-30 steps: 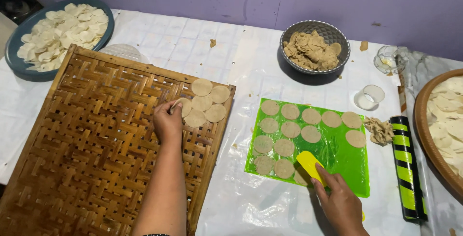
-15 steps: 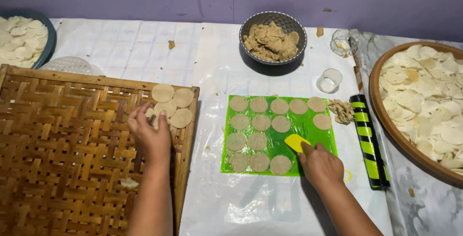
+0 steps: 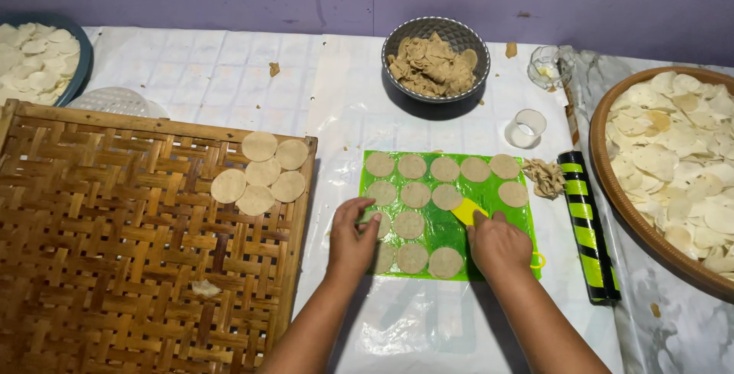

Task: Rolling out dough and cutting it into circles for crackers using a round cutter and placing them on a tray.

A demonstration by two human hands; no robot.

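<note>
Five dough rounds (image 3: 260,173) lie on the woven bamboo tray (image 3: 115,252); about a dozen remain on the green sheet (image 3: 443,221). The left hand (image 3: 353,240), fingers loosely apart, touches a round at the sheet's edge, while the right hand (image 3: 498,242) is clamped on a yellow scraper (image 3: 466,210).

Your periphery: metal bowl (image 3: 436,59) of scraps, black-and-green striped roller (image 3: 588,225), woven bamboo tray (image 3: 115,252), small white cup (image 3: 526,128).

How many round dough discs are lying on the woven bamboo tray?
5, clustered on the woven bamboo tray near its top right corner: round dough discs and; a sixth may overlap below.
</note>
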